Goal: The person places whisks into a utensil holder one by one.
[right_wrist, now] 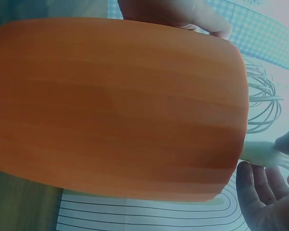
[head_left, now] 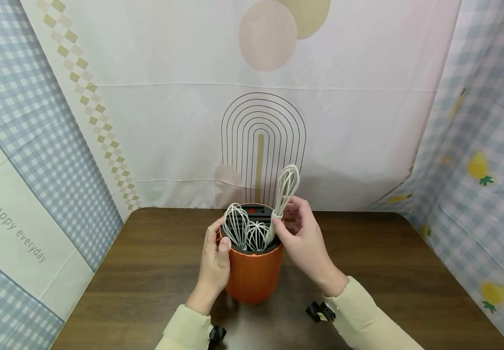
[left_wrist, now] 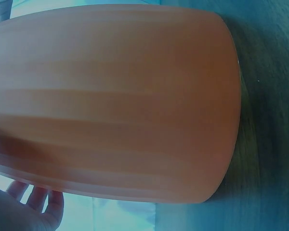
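An orange utensil holder (head_left: 252, 277) with a dark slotted inside stands upright on the table. My left hand (head_left: 215, 262) holds its left side, thumb at the rim. Two whisks stand in it heads up: a larger whisk (head_left: 235, 223) at the left and a smaller round-headed whisk (head_left: 257, 236) in the middle. At the right rim my right hand (head_left: 302, 238) pinches a third, cream whisk (head_left: 287, 187) near the top of its pale handle (right_wrist: 260, 153). That whisk leans right, its wire head up, and the handle's lower end is hidden in the holder.
The brown wooden table (head_left: 147, 272) extends to both sides of the holder. Behind it hangs a white patterned cloth (head_left: 169, 121), and blue checked cloths (head_left: 488, 146) hang at the sides. Small black devices (head_left: 320, 311) sit at both wrists.
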Tool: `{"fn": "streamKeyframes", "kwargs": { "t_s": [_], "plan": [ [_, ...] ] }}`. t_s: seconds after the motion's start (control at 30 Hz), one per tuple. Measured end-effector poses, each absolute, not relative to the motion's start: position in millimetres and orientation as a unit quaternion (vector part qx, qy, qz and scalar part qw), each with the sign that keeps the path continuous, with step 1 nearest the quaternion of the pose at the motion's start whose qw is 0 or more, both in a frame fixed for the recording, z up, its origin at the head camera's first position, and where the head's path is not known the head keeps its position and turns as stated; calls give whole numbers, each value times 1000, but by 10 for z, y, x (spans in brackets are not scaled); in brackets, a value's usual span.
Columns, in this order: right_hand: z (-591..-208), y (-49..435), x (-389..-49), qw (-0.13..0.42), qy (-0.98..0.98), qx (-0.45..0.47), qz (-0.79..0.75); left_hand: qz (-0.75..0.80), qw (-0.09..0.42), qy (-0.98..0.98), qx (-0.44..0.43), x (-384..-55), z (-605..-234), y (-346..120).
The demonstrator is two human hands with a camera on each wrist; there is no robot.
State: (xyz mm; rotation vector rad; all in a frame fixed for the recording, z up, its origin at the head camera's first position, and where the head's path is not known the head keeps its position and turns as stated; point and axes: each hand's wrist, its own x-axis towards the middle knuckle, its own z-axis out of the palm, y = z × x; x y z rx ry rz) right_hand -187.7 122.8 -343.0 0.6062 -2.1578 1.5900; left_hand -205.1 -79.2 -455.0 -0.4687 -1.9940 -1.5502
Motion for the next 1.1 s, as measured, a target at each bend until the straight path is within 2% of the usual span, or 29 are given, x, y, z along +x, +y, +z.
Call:
{"fn": "streamKeyframes", "kwargs": {
  "t_s": [0.27,0.6,0.77,0.87,1.1],
  "plan": [
    [-3565,1259,-1991,196,-758,223,581,-577,280,-747,-175,-2061,-4571,-806],
    [-3162,1180,-1790,199,-765,258,556,-577,280,-748,-169,-2054,-4558,-812],
    [-3104,1168,-1792,209,-771,253,546,-575,276,-752,-165,-2045,-4551,-806],
    [-3123,1172,-1801,210,-774,245,546,-574,273,-754,-165,-2043,-4547,-802],
    [-3541,1298,-2040,187,-787,247,534,-579,273,-750,-168,-2049,-4555,-804]
  ]
}}
